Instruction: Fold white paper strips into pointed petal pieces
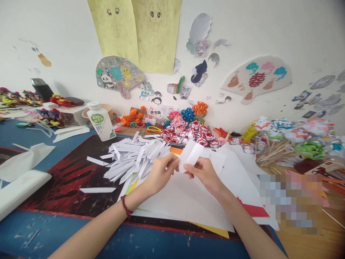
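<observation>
Both forearms reach in from the bottom edge, the left hand [161, 171] and right hand [203, 172] each pinching a folded white paper strip [192, 154] just right of the heap of folded white strips [134, 158]. Behind that heap stands a white bottle [101, 120] labelled "100%"; its smaller print is unreadable. Right of the heap, a pixelated patch [291, 203] hides part of the table [309, 244].

Both hands, left [161, 172] and right [205, 175], pinch a white paper strip [192, 154] beside a pile of folded strips [133, 158].
</observation>
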